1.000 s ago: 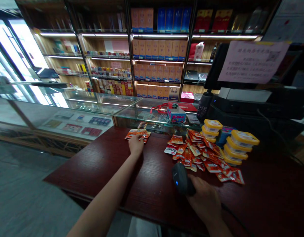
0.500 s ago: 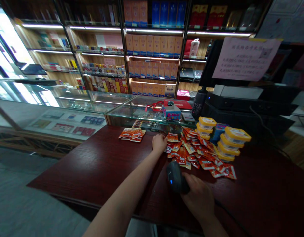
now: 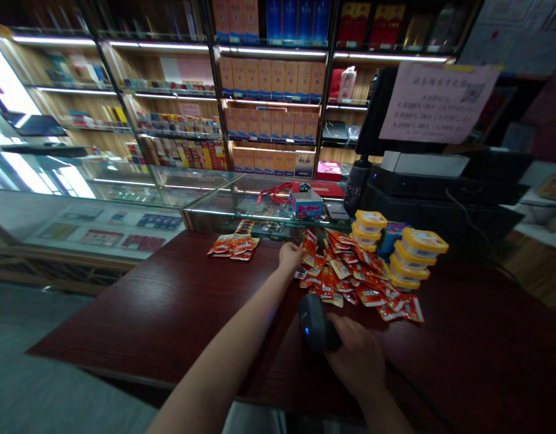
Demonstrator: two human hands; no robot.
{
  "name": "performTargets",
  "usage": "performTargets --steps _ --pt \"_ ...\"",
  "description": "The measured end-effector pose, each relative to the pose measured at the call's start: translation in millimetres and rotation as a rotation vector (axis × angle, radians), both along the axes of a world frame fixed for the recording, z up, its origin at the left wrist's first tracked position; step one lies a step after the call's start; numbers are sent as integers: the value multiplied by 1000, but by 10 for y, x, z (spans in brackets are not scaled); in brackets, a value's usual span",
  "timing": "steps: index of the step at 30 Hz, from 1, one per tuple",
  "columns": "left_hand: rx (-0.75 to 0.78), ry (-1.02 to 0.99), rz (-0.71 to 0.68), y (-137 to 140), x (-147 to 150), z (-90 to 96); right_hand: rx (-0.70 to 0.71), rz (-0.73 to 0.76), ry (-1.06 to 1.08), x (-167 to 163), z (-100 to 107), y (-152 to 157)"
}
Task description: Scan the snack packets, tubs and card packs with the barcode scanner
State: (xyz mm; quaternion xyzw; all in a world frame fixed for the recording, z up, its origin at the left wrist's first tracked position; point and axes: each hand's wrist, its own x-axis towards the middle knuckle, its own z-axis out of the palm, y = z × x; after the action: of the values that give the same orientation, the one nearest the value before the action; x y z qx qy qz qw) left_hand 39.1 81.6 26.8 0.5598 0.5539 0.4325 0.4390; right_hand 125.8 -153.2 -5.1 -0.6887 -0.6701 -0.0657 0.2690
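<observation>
My left hand [image 3: 290,258] pinches the edge of an orange snack packet [image 3: 309,246], which stands tilted up at the left side of a heap of similar packets [image 3: 350,271]. My right hand [image 3: 355,352] is wrapped round the handle of a black barcode scanner [image 3: 312,322]. A blue light glows on the scanner, and its head points toward the heap. Farther left on the dark wooden counter [image 3: 169,307] lies a small group of the same orange packets [image 3: 234,246], apart from both hands.
Yellow-lidded tubs [image 3: 411,259] stand in stacks behind the heap. A monitor [image 3: 377,114] with a paper notice rises at the right. Past the counter's far edge are a glass display case [image 3: 255,211] and a small blue-pink box [image 3: 306,206]. The scanner's cable [image 3: 417,389] trails right.
The packet at my left hand has gone from lying flat to tilted upright in my fingers. The right hand still holds the scanner. The view has shifted slightly.
</observation>
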Motion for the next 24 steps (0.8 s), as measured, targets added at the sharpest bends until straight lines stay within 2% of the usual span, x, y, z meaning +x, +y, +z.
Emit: performTargets --steps 2,4,9,16,21,24 --pt "-58 -263 -14 -71 -101 -20 -3 -7 -9 -1 10 -5" --pt "-83 -432 -12 -153 -240 -68 -12 -16 -21 -4 16 -8" --pt "2 -600 75 -350 -550 -247 -31 -27 -24 -22 21 -10" --pt "208 -521 11 -453 -573 -395 27 -27 104 -49 144 -17" --pt "199 -566 18 -456 -569 -417 -44 -80 304 -41 316 -40" --pt "189 -558 29 -439 -574 -431 -47 -61 430 -32 347 -31"
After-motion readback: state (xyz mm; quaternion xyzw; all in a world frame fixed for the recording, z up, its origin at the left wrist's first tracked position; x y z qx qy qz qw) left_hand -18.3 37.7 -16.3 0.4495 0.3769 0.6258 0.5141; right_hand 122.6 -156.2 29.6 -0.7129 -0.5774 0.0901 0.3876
